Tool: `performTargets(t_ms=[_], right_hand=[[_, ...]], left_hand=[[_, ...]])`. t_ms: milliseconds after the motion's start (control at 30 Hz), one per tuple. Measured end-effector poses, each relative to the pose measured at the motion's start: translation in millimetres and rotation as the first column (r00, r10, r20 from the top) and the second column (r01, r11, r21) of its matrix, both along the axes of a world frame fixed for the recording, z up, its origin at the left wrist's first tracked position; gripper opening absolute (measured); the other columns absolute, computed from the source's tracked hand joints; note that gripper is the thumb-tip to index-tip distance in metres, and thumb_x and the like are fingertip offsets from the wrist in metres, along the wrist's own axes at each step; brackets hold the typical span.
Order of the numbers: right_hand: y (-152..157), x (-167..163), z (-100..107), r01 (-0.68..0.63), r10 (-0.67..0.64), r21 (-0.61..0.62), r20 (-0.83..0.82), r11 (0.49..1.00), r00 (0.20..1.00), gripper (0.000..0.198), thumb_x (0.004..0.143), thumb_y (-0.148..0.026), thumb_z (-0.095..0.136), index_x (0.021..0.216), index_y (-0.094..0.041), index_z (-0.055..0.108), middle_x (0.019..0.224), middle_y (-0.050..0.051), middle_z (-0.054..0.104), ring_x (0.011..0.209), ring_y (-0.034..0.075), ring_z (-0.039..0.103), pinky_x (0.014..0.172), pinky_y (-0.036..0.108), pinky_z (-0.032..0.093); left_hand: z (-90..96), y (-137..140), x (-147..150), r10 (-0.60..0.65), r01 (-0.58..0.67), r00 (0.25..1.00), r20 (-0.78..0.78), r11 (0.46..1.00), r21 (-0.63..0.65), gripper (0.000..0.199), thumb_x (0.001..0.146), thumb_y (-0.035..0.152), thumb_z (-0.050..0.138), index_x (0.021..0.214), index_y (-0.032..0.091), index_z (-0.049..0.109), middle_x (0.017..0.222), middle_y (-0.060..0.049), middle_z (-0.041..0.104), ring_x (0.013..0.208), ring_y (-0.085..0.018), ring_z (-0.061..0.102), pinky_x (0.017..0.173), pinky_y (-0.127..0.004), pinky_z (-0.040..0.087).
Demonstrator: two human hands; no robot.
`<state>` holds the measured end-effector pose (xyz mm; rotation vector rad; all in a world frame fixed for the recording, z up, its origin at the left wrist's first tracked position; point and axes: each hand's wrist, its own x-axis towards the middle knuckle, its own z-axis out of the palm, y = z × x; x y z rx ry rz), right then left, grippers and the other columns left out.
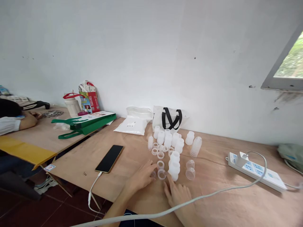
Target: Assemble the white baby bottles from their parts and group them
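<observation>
Lying flat between our two hands, the nearest clear ring (162, 178) sits just right of our left hand (141, 175) and just left of the outstretched index finger of our right hand (178, 193). That between-ness is the relation that counts: the ring is a short reach sideways from either set of fingers, and its round opening faces up, so it shows no long axis. The right index fingertip looks closer to its rim, though we cannot tell whether it touches. A second ring (161, 161) lies just beyond the first, making a short row that leads away from us, and the left fingertips come near its left side. Our left fingers are bent and gathered around a small clear piece (153, 174); we cannot tell whether they pinch it or only rest beside it. Our right hand has its index finger extended and its thumb apart, with the other fingers loosely curled and nothing visible in its grasp. Just beyond that hand, the white cups (174, 165) form a line whose long axis runs away from us, near the rings' right side. Two clear domes (190, 173) lie farther right, nearer our right hand than our left.
</observation>
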<state>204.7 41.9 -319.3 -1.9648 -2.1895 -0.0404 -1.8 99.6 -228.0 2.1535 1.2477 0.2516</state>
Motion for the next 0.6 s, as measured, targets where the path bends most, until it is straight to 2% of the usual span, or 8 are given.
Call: performTargets(t_ms=[133,233,400,500,600], right_hand=[[-3,-3,3,-0.053,0.053,-0.006,0.039,0.999,0.998,0.037,0.104,-0.036,0.046,0.138,-0.026,0.057,0.085,0.007,0.074,0.066,0.020,0.071,0.057,0.024,0.043],[-7,-5,4,-0.102,0.097,0.052,0.096,0.993,0.991,0.035,0.104,-0.032,0.045,0.136,-0.027,0.059,0.095,0.007,0.074,0.064,0.019,0.070,0.055,0.024,0.040],[-9,-6,-2,-0.177,0.163,0.142,0.107,0.974,0.981,0.030,0.103,-0.029,0.047,0.129,-0.025,0.060,0.098,0.006,0.074,0.060,0.015,0.068,0.051,0.022,0.037],[-10,-9,-6,-0.154,0.142,0.196,0.072,0.969,0.987,0.027,0.103,-0.028,0.046,0.125,-0.024,0.061,0.096,0.006,0.074,0.056,0.014,0.065,0.051,0.023,0.037],[-11,-12,-8,-0.148,0.139,0.237,0.053,0.960,0.989,0.025,0.103,-0.027,0.045,0.123,-0.025,0.061,0.096,0.005,0.073,0.055,0.013,0.064,0.050,0.023,0.036]], left_hand=[[-1.1,4,-4,-0.058,0.057,0.998,0.034,0.998,0.025,0.038,0.076,0.011,0.056,0.110,0.022,0.064,0.110,-0.004,0.059,0.103,-0.022,0.056,0.095,-0.036,0.042],[2.3,6,-11,-0.032,0.030,0.997,0.065,0.999,0.026,0.032,0.075,0.013,0.058,0.106,0.021,0.064,0.101,-0.002,0.061,0.102,-0.022,0.055,0.091,-0.033,0.041],[18.1,4,-21,0.010,-0.012,0.989,0.150,1.000,0.017,0.021,0.082,0.022,0.062,0.103,0.021,0.064,0.103,-0.001,0.065,0.102,-0.021,0.055,0.093,-0.033,0.041],[23.5,3,-20,-0.023,0.021,0.976,0.216,1.000,0.014,0.023,0.086,0.029,0.066,0.108,0.022,0.067,0.107,-0.001,0.066,0.100,-0.020,0.057,0.096,-0.032,0.042],[21.1,5,-15,-0.082,0.074,0.960,0.266,0.996,0.040,0.025,0.088,0.035,0.070,0.109,0.022,0.069,0.108,-0.001,0.068,0.098,-0.019,0.059,0.095,-0.032,0.043]])
